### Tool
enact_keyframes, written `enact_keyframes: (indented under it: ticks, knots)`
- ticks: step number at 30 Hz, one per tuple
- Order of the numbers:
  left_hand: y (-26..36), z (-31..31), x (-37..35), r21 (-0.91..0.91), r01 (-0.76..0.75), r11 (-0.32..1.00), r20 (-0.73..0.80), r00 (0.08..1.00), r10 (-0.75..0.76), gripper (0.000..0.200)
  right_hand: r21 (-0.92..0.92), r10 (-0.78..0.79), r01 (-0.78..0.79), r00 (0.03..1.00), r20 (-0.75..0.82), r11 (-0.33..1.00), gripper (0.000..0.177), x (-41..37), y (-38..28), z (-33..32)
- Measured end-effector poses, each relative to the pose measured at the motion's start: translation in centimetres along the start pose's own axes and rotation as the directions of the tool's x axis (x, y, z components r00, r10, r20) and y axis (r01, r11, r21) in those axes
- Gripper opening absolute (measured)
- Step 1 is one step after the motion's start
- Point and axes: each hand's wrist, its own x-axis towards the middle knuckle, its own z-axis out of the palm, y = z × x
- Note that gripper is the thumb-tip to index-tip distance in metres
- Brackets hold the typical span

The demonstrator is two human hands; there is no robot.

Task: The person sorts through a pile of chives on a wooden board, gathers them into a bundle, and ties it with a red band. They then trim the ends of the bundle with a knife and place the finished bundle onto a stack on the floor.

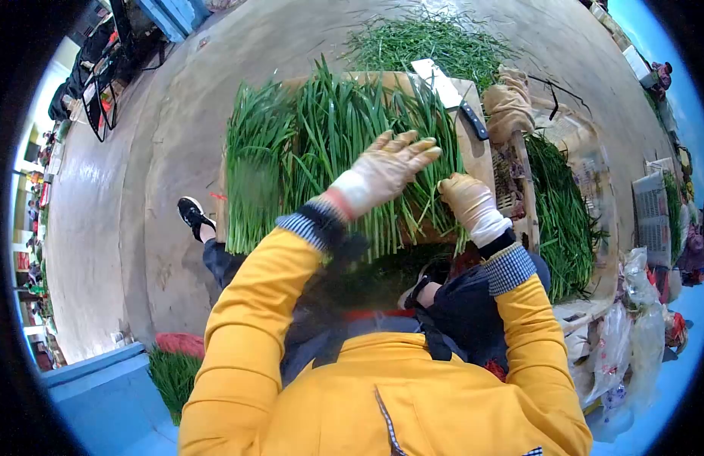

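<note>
Long green garlic chives [329, 129] lie side by side across a wooden board [477, 156], pale stem ends toward me. My left hand [382, 171], in a stained white glove, rests on or just over the middle of the chives with its fingers stretched out. At the board's right side is my right hand [471, 204], also gloved, its fingers curled closed beside the outermost chives. Whatever those fingers hold is hidden. A knife [450, 95] with a wide blade and a black handle lies at the board's far right corner.
Loose green leaves [428, 45] are heaped on the floor beyond the board. To the right, more chives [557, 220] fill a container, with a tan cloth [508, 105] near its far corner. Clear plastic bags [614, 342] hang at lower right. A blue ledge [101, 387] stands lower left.
</note>
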Motion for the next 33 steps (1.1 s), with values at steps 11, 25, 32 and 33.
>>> enact_keyframes:
  ticks: [11, 25, 32, 33]
  knots:
    - [0.0, 4.2, 3.7, -0.182, -0.075, 0.98, 0.52, 0.839, 0.161, 0.057, 0.701, -0.631, 0.16, 0.603, 0.487, 0.694, 0.018, -6.2, -0.4, -10.4]
    - [-3.3, 0.0, 2.1, -0.064, 0.067, 0.996, 0.518, 0.855, -0.024, 0.069, 0.293, 0.216, -0.196, 0.976, -0.036, 0.936, 0.018, 1.4, -4.5, -1.0]
    - [-5.3, -0.9, -3.5, 0.014, 0.144, 0.99, 0.48, 0.867, -0.132, 0.055, 0.513, 0.233, -0.109, 0.955, -0.184, 0.852, 0.014, 1.2, -2.9, 2.7]
    - [-5.4, -1.0, -3.5, 0.014, 0.152, 0.988, 0.477, 0.868, -0.14, 0.055, 0.509, 0.224, -0.102, 0.957, -0.184, 0.855, 0.014, 1.0, -2.6, 2.8]
